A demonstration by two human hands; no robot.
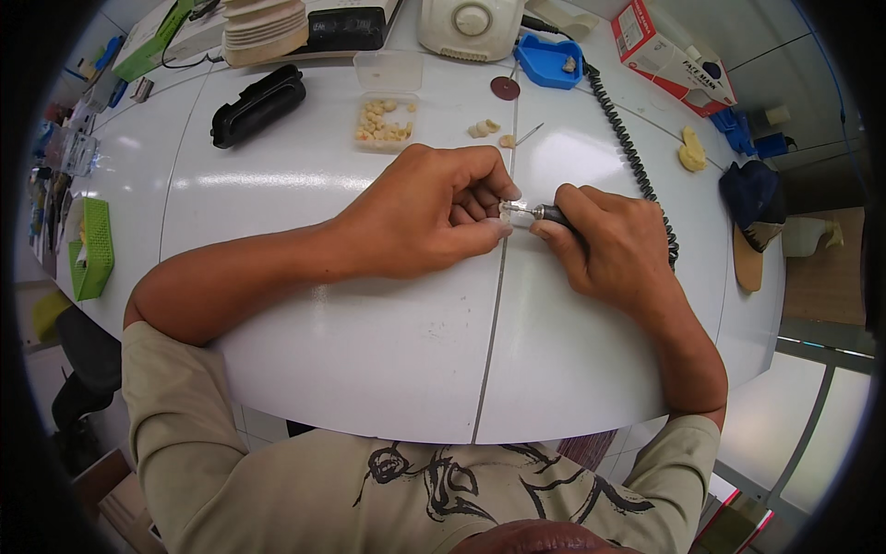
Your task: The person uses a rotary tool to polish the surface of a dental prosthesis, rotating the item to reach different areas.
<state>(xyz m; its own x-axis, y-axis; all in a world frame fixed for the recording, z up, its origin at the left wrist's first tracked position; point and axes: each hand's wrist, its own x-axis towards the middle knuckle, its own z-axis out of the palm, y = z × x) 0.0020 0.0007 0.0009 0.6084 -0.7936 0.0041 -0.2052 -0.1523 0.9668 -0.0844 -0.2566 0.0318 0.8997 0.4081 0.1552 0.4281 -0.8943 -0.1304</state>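
My left hand (406, 217) pinches a small whitish, tooth-like piece (505, 211) between thumb and fingertips, over the middle of the white table. The fingers hide most of it. From the other side my right hand (616, 242) grips a dark rotary handpiece (556, 215), whose thin metal bit points left and meets the piece or stops just short of it; I cannot tell which. Beyond the hands lie a few cream tooth-like pieces (482, 128), a thin metal bit (530, 134) and a reddish-brown disc (505, 88) on a shank.
A clear lidded box (359, 131) holds several cream tooth-like pieces. Farther back are a black case (258, 106), a beige control unit (471, 28), a blue tray (551, 63) and a mask box (672, 57). A coiled black cord (626, 134) runs down the right; a green basket (98, 249) stands left.
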